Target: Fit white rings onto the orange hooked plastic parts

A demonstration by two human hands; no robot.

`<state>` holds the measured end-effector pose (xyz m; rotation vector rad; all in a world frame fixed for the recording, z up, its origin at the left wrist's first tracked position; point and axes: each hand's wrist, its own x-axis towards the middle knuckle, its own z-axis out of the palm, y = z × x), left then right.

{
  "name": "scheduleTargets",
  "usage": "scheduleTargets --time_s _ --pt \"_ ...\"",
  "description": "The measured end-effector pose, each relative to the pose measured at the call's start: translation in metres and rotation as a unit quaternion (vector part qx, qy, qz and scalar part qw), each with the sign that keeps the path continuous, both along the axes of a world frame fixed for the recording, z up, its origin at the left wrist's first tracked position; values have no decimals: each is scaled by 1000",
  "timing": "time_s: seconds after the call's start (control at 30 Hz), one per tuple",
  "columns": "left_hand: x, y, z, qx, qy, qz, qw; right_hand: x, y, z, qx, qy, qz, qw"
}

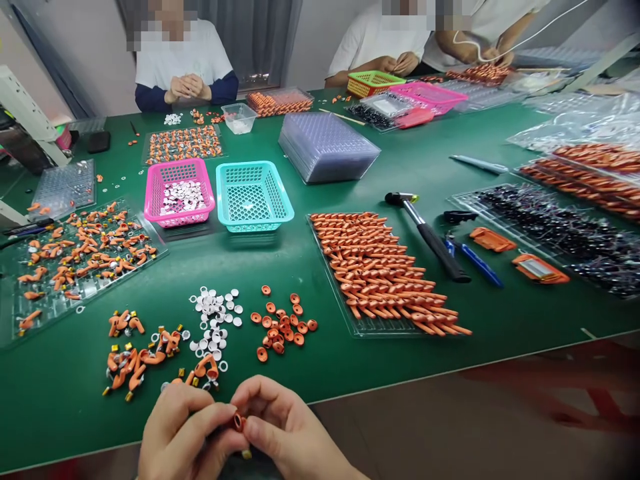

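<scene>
At the table's near edge, my left hand [177,433] and my right hand [287,427] meet, both closed on one small orange earbud shell [239,421]. Its dark opening shows between the fingertips; most of it is hidden. A yellowish tip [247,454] peeks out below the fingers. Just beyond my left hand lie loose orange earbud shells [131,367] with yellow and silvery bits. White round discs and rings [214,327] are scattered ahead of my hands, with small orange cup-shaped caps [284,325] to their right.
Pink [155,200] and turquoise [283,210] baskets stand mid-table. Trays of orange parts lie left [93,250] and right [380,273]. Farther right are a hammer [430,233], blue-handled pliers [480,263] and dark parts [540,227]. Co-workers sit across the green table [200,257].
</scene>
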<state>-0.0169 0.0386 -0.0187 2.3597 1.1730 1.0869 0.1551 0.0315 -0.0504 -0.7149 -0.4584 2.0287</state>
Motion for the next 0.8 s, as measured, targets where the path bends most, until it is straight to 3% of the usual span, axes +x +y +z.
scheduleTargets --time_s 0.2,0.43,0.5,0.6,0.7,0.8 --pt "-1 3 3 65 41 -15 997 2 -2 -2 -3 -4 -6 1000" --pt "-3 -1 3 47 49 -21 997 2 -3 -6 1 7 -11 1000" --pt "-2 -1 3 2 24 -13 1000 4 -2 -5 10 9 -10 1000" --pt "0 1 5 -123 -39 -6 992 7 0 -1 33 8 7 999" --pt "2 3 7 -240 -118 16 963 9 2 4 50 17 24 998" --pt "2 4 7 -305 -172 26 936 9 2 7 48 26 15 998"
